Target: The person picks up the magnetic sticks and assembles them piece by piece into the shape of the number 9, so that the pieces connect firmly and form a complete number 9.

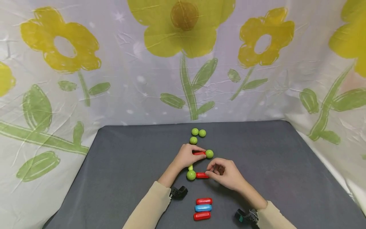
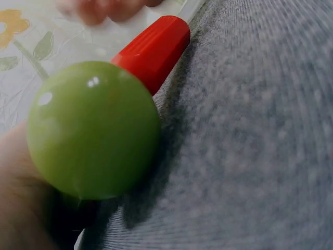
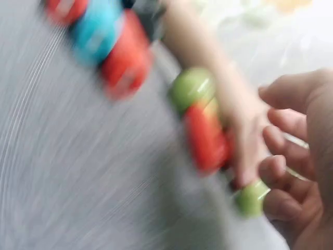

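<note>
My left hand [image 1: 187,156] pinches a red rod [image 1: 199,153] between thumb and fingers; a green ball [image 1: 209,154] sits at the rod's right end. Nearer to me, a second green ball [image 1: 191,175] has a yellow-green rod [image 1: 190,167] running away under the left hand and a lower red rod [image 1: 201,175] pointing right. That ball [image 2: 93,130] and rod [image 2: 156,49] fill much of the left wrist view. My right hand [image 1: 226,173] is just right of the lower rod's free end. In the blurred right wrist view, its loosely curled fingers [image 3: 276,166] hold nothing.
Two red rods, one near [image 1: 202,216] and one far [image 1: 204,201], lie in front with a blue rod [image 1: 203,208] between them. Beyond the left hand stand several green balls [image 1: 195,131]. The grey tabletop [image 1: 128,159] meets a flowered cloth [image 1: 128,105] behind.
</note>
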`<control>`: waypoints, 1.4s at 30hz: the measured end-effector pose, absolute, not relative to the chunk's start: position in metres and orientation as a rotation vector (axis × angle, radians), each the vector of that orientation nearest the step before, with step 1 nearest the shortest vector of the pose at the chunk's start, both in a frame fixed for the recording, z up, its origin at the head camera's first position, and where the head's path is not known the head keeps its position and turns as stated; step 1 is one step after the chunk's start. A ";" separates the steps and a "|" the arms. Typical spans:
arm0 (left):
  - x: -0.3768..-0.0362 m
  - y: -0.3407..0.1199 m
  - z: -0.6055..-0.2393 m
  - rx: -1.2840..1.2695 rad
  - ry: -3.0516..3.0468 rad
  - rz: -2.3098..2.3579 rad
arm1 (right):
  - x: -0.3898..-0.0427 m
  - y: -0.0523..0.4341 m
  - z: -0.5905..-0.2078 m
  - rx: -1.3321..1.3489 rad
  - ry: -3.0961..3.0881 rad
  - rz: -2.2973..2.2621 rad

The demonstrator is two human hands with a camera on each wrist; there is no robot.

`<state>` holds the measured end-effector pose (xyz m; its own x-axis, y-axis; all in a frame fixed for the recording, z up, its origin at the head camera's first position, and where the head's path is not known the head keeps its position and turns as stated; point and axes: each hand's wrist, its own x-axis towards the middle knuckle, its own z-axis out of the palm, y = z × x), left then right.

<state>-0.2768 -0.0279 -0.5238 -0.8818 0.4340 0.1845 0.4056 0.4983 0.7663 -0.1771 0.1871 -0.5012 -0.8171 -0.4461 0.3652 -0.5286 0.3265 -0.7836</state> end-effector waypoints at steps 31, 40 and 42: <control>-0.279 -0.030 -0.523 0.721 2.684 1.369 | -0.168 0.202 -0.500 1.061 -2.498 1.556; -0.280 -0.031 -0.524 0.712 2.672 1.368 | -0.198 0.215 -0.500 0.257 -2.628 1.368; -0.280 -0.030 -0.523 0.711 2.668 1.373 | -0.199 0.216 -0.504 0.196 -2.644 1.352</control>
<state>-0.2800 -0.0303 -0.5234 -0.8922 0.4243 0.1551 0.3727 0.4975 0.7833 -0.1991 0.2155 -0.5038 -0.9777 -0.0414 0.2057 -0.1910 0.5816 -0.7908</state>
